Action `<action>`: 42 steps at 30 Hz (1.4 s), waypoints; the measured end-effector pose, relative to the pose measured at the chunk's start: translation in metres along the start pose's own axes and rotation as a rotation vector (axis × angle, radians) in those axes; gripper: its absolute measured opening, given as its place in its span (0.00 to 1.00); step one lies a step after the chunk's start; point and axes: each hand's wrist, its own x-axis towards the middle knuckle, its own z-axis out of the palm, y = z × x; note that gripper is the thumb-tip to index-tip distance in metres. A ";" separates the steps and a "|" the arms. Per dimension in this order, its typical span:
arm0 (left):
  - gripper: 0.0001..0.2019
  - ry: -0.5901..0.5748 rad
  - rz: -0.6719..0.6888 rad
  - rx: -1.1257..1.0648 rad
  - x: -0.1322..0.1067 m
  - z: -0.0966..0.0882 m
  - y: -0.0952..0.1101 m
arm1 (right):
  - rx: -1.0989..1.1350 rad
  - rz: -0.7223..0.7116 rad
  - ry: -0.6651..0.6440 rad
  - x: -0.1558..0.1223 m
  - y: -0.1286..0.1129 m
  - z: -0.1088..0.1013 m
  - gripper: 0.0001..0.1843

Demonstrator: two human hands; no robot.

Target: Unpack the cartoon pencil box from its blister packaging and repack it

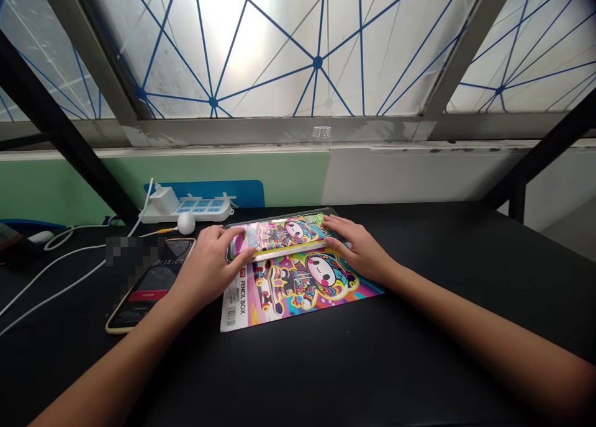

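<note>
A colourful pencil box (282, 234) with a cartoon figure lies on a black table (419, 328), resting on the far part of its flat printed packaging card (298, 287) marked "PENCIL BOX". My left hand (209, 265) grips the box's left end, fingers curled over its edge. My right hand (361, 250) rests on the box's right end, fingers stretched along it and pressed to the edge.
A smartphone (149, 284) with a lit screen lies left of the card. Behind it are a white power strip (195, 208) with a charger, a white ball-shaped object (186, 223) and white cables (56, 272). A wall and window run along the table's far edge.
</note>
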 end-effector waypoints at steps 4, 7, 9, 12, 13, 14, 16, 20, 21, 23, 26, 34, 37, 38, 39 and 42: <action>0.24 0.015 0.030 0.041 -0.001 0.003 0.003 | -0.159 -0.064 0.013 -0.004 -0.012 -0.002 0.21; 0.27 0.008 0.070 0.082 -0.002 0.006 0.011 | -0.200 -0.190 0.063 -0.007 -0.031 -0.006 0.16; 0.30 -0.029 0.112 0.111 -0.002 0.009 0.017 | -0.148 -0.314 0.038 -0.011 -0.046 -0.007 0.15; 0.32 -0.100 0.170 0.159 -0.001 0.014 0.023 | -0.053 -0.448 -0.157 -0.017 -0.067 -0.006 0.17; 0.30 -0.121 0.176 0.174 -0.001 0.016 0.023 | -0.029 -0.450 -0.247 -0.019 -0.072 -0.005 0.19; 0.27 -0.138 0.176 0.188 0.000 0.017 0.022 | -0.010 -0.429 -0.332 -0.020 -0.076 -0.004 0.23; 0.24 -0.162 0.175 0.215 0.003 0.017 0.018 | 0.014 -0.357 -0.456 -0.021 -0.079 -0.004 0.32; 0.24 -0.159 0.162 0.267 0.007 0.017 0.003 | 0.050 -0.282 -0.540 -0.021 -0.078 -0.008 0.45; 0.24 -0.154 0.159 0.273 0.007 0.017 0.000 | 0.063 -0.277 -0.542 -0.021 -0.078 -0.010 0.44; 0.24 -0.152 0.158 0.278 0.007 0.017 -0.006 | 0.089 -0.260 -0.525 -0.021 -0.079 -0.013 0.38; 0.24 -0.158 0.156 0.287 0.007 0.018 -0.011 | 0.086 -0.213 -0.460 -0.021 -0.079 -0.015 0.27; 0.25 -0.191 0.152 0.296 0.007 0.017 -0.011 | -0.129 -0.009 -0.248 -0.022 -0.069 -0.001 0.20; 0.25 -0.191 0.142 0.255 0.007 0.016 -0.009 | -0.146 -0.009 -0.237 -0.022 -0.068 0.000 0.17; 0.25 -0.192 0.135 0.243 0.007 0.015 -0.009 | -0.141 -0.011 -0.231 -0.023 -0.068 0.000 0.16; 0.25 -0.195 0.128 0.235 0.007 0.015 -0.008 | -0.127 -0.015 -0.221 -0.022 -0.068 -0.001 0.14; 0.25 -0.214 0.112 0.226 0.006 0.011 -0.006 | -0.035 -0.040 -0.171 -0.023 -0.070 -0.004 0.11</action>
